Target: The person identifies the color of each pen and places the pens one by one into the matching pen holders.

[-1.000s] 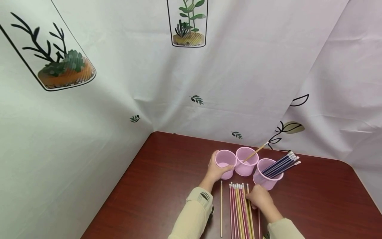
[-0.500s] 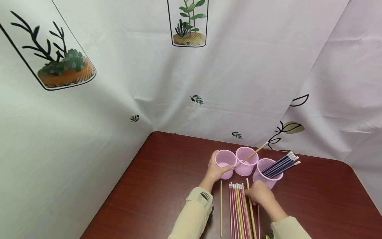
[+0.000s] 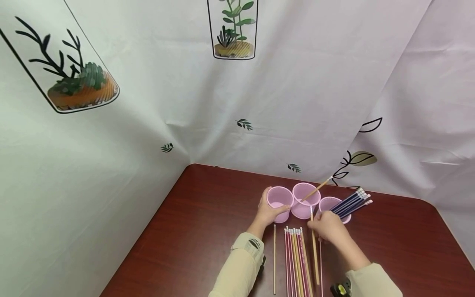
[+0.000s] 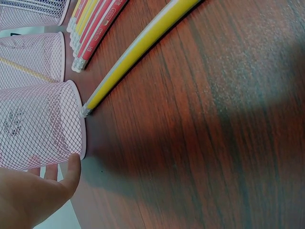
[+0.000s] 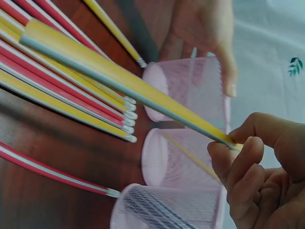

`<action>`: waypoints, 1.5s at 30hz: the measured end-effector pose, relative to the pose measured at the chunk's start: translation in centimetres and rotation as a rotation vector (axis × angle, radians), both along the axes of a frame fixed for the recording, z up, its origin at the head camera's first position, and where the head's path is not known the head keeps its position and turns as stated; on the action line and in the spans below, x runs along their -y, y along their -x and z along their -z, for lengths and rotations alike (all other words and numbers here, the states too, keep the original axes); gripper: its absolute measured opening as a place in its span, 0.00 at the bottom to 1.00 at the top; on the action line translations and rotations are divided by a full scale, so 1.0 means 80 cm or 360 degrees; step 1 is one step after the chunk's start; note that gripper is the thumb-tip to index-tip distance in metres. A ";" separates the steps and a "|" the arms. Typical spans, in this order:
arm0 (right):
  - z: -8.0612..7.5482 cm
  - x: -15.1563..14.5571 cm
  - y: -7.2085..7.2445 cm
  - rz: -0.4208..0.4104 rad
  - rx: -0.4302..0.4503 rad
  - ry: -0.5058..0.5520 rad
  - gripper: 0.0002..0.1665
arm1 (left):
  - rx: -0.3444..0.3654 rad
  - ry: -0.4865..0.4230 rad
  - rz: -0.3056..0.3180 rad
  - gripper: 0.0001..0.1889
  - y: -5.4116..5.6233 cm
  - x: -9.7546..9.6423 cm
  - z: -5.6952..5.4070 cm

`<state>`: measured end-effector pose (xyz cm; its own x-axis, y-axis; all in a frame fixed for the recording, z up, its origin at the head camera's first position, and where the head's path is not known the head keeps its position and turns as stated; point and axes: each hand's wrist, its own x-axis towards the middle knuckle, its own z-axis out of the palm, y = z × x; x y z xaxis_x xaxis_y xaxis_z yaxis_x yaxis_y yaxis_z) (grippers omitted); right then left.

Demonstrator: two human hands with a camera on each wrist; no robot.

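My left hand (image 3: 268,211) holds the leftmost pink mesh pencil cup (image 3: 279,194), thumb at its near side and fingers round the far side. No pencil shows in that cup. My right hand (image 3: 329,226) pinches a yellow pencil (image 3: 315,258) near its eraser end. In the right wrist view the yellow pencil (image 5: 128,88) slants up from the thumb and fingertips, off the table. The middle pink cup (image 3: 304,211) holds one yellow pencil (image 3: 317,189). Several dark blue pencils (image 3: 350,203) lean in the right cup (image 3: 326,201), partly covered by my right hand.
Red and yellow pencils (image 3: 297,260) lie in a row on the brown table (image 3: 208,231). A single yellow pencil (image 3: 274,260) lies left of them, a red one (image 3: 321,268) to the right. White patterned cloth (image 3: 230,90) hangs behind the table.
My right hand has lifted the yellow pencil from the right side of the row and moved it forward toward the cups. My left hand keeps its place on the left cup.
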<state>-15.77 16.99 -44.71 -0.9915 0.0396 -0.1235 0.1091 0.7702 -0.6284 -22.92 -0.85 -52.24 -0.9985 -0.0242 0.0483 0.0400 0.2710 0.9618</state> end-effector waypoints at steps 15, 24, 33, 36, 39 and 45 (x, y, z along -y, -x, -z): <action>-0.042 -0.018 0.026 -0.0024 -0.0104 0.0109 0.09 | 0.0007 -0.0006 0.0004 0.48 0.000 -0.001 -0.001; -0.060 -0.026 0.038 -0.0008 -0.0320 0.0045 0.08 | 0.0038 -0.0006 0.0002 0.48 -0.002 0.000 -0.002; -0.082 -0.031 0.052 0.0273 -0.0573 0.0462 0.12 | 0.0043 -0.0006 0.0003 0.48 -0.002 0.001 -0.004; -0.089 -0.033 0.058 0.0365 -0.0660 0.0535 0.13 | 0.0030 0.0000 0.0001 0.48 -0.002 0.001 -0.004; -0.095 -0.035 0.063 0.0452 -0.0732 0.0553 0.12 | 0.0029 0.0002 -0.0003 0.48 -0.002 0.001 -0.004; -0.097 -0.039 0.071 0.0542 -0.0781 0.0539 0.12 | 0.0027 -0.0001 -0.0003 0.48 -0.001 0.001 -0.002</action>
